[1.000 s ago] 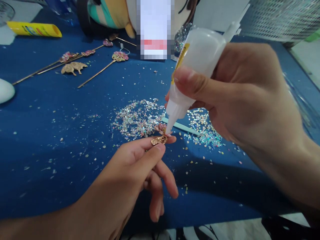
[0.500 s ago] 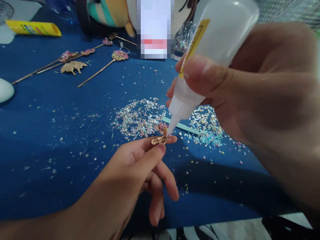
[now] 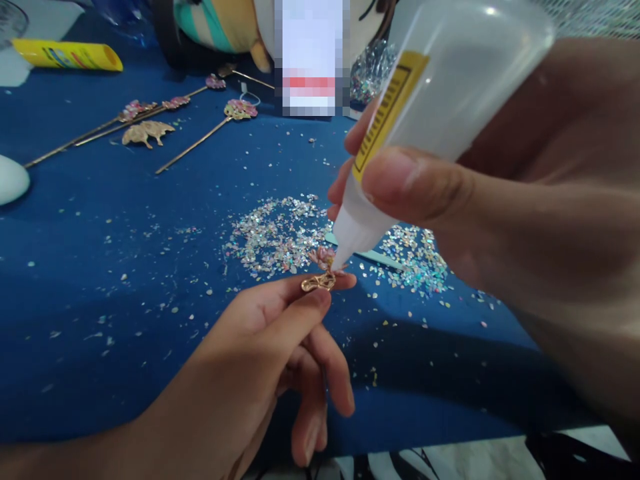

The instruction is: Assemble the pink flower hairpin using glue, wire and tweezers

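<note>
Between thumb and forefinger, my left hand (image 3: 285,340) pinches a small gold hairpin ornament (image 3: 317,283) with a pink flower-like part at its top. My right hand (image 3: 490,193) is wrapped round a translucent white glue bottle (image 3: 450,80) with a yellow label, tilted nozzle-down. Its tip meets or nearly meets the ornament beside the pink part; I cannot tell if they touch. Behind the bottle lies a pale teal stick (image 3: 377,258), partly hidden. Iridescent flakes (image 3: 275,233) are spread on the blue table just beyond my left hand.
Several gold hairpins with pink flowers (image 3: 240,110) lie at the back left, near a gold butterfly-shaped piece (image 3: 149,134). A yellow tube (image 3: 67,55) is at the far left, and a white rounded object (image 3: 13,180) at the left edge. A blurred-out screen (image 3: 309,57) stands at the back.
The glue bottle has tilted further over and its body has shifted slightly right and nearer, with its tip staying at the ornament. My left hand has barely moved.
</note>
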The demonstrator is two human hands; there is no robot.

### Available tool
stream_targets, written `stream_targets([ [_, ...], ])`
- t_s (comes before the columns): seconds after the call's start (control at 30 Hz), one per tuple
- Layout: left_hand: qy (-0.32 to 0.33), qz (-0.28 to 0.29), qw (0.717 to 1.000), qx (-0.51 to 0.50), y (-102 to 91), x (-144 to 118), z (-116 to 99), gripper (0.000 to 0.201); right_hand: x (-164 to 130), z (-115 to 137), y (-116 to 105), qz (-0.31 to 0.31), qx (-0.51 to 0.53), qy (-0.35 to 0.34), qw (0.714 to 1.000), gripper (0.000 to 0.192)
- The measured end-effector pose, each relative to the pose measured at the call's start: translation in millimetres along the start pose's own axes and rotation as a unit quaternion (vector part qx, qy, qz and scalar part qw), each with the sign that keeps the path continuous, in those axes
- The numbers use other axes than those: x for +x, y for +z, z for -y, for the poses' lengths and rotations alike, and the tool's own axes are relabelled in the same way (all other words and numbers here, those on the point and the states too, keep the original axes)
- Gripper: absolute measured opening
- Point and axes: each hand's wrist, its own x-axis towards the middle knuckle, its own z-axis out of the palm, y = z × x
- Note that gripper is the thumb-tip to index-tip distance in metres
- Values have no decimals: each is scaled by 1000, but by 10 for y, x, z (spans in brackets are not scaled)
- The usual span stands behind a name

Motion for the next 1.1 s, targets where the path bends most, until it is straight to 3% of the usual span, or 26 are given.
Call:
stream_targets([
  [0.3, -14, -16, 1000, 4, 39, -8, -14, 39, 18, 7, 9, -13, -9, 11, 1000, 43],
  [0.53, -1, -16, 1000, 1, 27, -23, 12, 41, 56, 26, 30, -2, -6, 37, 999, 40],
  [0.7, 1, -5, 1000, -1, 4, -22, 18, 42, 30, 40, 47, 2, 3, 64, 998, 50],
  [0.97, -6, -16, 1000, 9, 56, -15, -40, 43, -3, 40, 20, 36, -12, 51, 998, 54],
  [1.1, -44, -60, 996, 42, 116, -40, -106, 42, -10, 21, 19, 59, -14, 1, 998, 56],
])
